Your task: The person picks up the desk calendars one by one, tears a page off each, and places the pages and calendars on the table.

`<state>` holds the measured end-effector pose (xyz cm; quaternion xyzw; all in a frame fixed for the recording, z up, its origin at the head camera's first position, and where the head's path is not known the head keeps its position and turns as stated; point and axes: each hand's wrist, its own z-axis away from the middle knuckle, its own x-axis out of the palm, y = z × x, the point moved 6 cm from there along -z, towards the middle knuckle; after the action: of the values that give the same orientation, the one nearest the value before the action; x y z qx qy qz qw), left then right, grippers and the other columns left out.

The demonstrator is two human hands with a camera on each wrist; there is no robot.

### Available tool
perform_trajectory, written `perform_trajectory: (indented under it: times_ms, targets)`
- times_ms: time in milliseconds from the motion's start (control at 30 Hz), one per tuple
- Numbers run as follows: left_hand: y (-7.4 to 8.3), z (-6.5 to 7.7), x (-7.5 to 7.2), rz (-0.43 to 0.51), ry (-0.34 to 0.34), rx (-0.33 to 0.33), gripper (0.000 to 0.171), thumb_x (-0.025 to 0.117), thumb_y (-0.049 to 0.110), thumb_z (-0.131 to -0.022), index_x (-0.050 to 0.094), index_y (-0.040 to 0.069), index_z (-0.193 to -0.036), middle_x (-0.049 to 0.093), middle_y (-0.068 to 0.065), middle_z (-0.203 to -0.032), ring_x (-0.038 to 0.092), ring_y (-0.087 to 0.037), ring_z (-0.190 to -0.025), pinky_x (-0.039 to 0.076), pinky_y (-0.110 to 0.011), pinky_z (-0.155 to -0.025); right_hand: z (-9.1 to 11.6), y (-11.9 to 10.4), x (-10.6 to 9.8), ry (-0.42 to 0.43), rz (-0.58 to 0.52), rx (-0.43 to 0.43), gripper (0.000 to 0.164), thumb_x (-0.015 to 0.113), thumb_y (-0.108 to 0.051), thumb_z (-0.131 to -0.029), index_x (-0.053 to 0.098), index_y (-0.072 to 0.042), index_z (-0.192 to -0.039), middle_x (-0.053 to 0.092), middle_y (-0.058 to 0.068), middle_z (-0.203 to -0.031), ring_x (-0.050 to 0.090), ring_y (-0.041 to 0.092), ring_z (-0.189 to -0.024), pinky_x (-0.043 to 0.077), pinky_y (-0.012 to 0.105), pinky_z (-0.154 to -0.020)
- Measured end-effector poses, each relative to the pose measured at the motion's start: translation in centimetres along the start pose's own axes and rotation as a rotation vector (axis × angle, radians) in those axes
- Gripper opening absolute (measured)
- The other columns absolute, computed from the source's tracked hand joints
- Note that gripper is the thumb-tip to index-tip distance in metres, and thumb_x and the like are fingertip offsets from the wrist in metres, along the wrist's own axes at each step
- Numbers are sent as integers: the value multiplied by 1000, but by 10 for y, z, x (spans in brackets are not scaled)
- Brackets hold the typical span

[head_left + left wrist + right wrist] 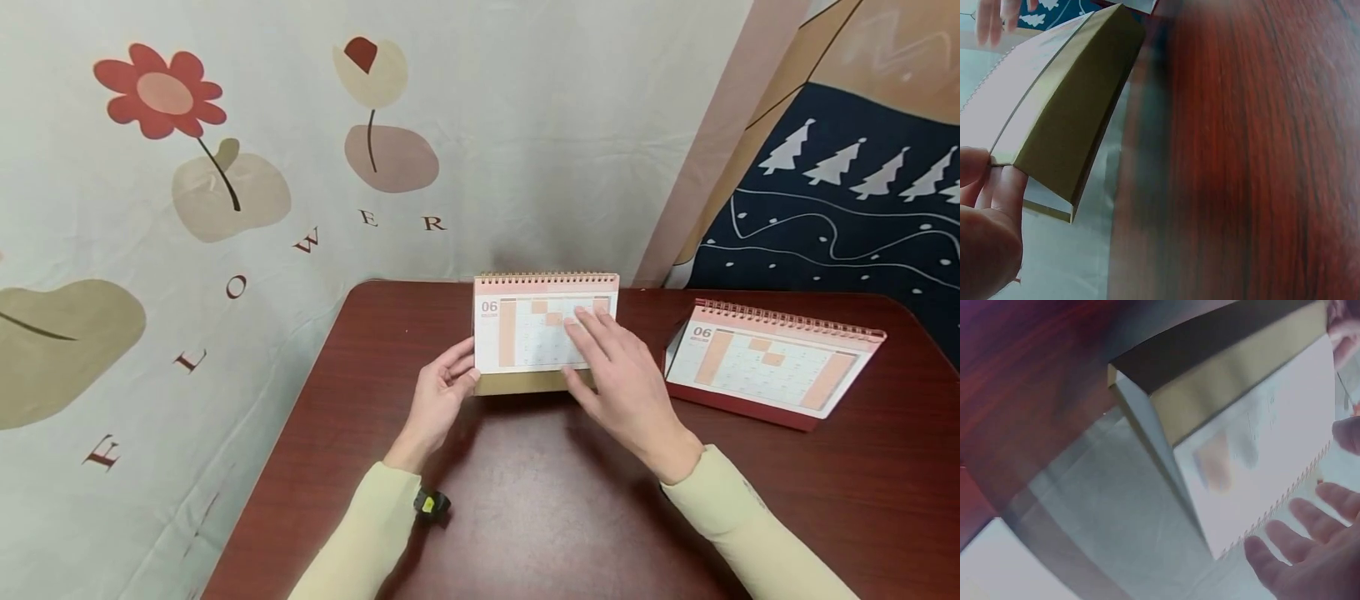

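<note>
A spiral-bound desk calendar (517, 342) with a gold base (1079, 100) faces me near the table's back edge, its page marked 06. My left hand (438, 396) pinches its left edge; in the left wrist view, the thumb is in front and fingers reach into the open side of the folded base. The base's underside shows in both wrist views, so the calendar seems raised off the table. Over the right part of the page is my right hand (626, 375), fingers extended and spread. Whether those fingertips touch the paper, I cannot tell.
A second desk calendar (772, 358) with a dark red base stands on the right of the brown table (525, 517), also on page 06. Behind the table hangs a pale cloth (540, 150) printed with flowers. A small black object (432, 505) sits at the left cuff.
</note>
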<state>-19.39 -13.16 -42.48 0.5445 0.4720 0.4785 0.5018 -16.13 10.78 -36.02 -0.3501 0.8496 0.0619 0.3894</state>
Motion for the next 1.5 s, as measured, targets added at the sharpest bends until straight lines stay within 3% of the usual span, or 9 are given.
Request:
perform_trajectory:
  times_ms: [167,333,500,667,933,1167,1300,1500]
  targets:
    - [5,3,6,-3,-17,-7,52,54,-14,-98,50,-5,-149,64,-29,-132,67,-8,-92,55,-19,-72,-7,-15,14,-66,60,-89,64,80,-28,-89,58,-6,-145,51,16,-154,41,42,-145,38,65,-109]
    - [7,6,10,-12,-38,4,51,54,-13,-98,51,-5,-148,65,-29,-130,67,-9,-92,54,-20,-71,-9,-20,26,-133,88,-79,68,83,-35,-88,58,-13,-147,48,12,-157,35,40,-149,32,66,-113]
    - [7,7,11,-30,-56,11,51,54,-11,-98,53,-2,-148,68,-28,-127,68,-10,-94,55,-21,-73,-6,-19,34,-166,106,-61,69,84,-39,-86,58,-16,-146,45,12,-159,35,43,-148,34,67,-110]
    - [4,9,10,-66,-81,8,51,55,-9,-99,53,0,-149,68,-25,-128,69,-11,-99,55,-21,-78,-4,-19,36,-172,110,-52,67,85,-38,-86,60,-17,-144,45,11,-159,36,44,-147,37,68,-107]
    - [4,12,10,-78,-198,66,54,58,-5,-101,47,1,-153,64,-25,-134,67,-10,-101,53,-19,-80,-5,-19,29,-172,80,-55,59,84,-36,-87,64,-19,-140,49,11,-157,43,43,-144,46,64,-101]
    - [3,14,12,-73,-292,65,70,64,-10,-95,37,-1,-158,60,-30,-137,67,-32,-117,56,-28,-92,-1,-19,28,-174,40,-92,46,83,-30,-90,71,-16,-132,62,11,-145,58,40,-131,55,54,-93]
    - [4,13,14,-78,-308,65,72,65,-10,-94,36,-1,-159,60,-30,-138,65,-38,-119,56,-29,-93,1,-19,27,-149,36,-116,44,83,-28,-89,71,-15,-130,64,12,-142,60,40,-128,56,51,-92]
    - [5,13,14,-85,-302,69,70,63,-10,-94,36,-2,-158,59,-29,-138,65,-34,-118,56,-27,-92,1,-20,23,-113,44,-143,46,86,-27,-86,72,-15,-128,65,11,-140,63,39,-125,58,50,-88]
